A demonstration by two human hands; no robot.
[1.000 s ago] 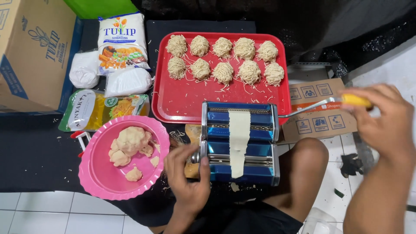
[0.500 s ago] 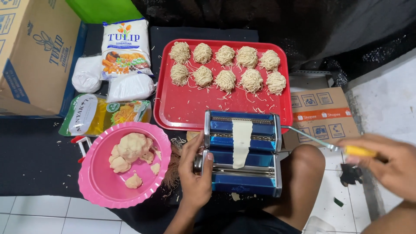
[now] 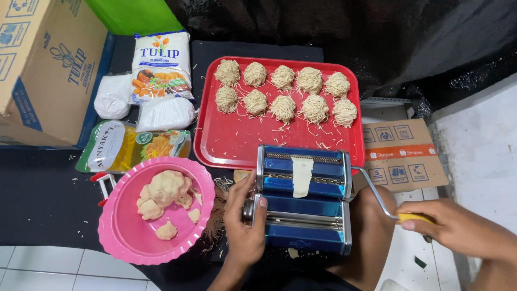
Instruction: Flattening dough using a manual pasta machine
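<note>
Setting: dark cloth over tiled floor, seen from the head camera; work is done seated low.
Machine: blue pasta roller sits between the knees, just below the red tray; long axis runs left-right, rollers facing up.
Dough strip: pale sheet hangs over the top slot, long axis pointing toward and away from the person.
Left hand: fingers pressed flat against the roller's left end, likely bracing it against the cranking.
Right hand: fingers curled tight around the yellow crank handle, out to the right.
Nearby: pink bowl of dough lumps within left reach; noodle nests lined up on the tray.
</note>
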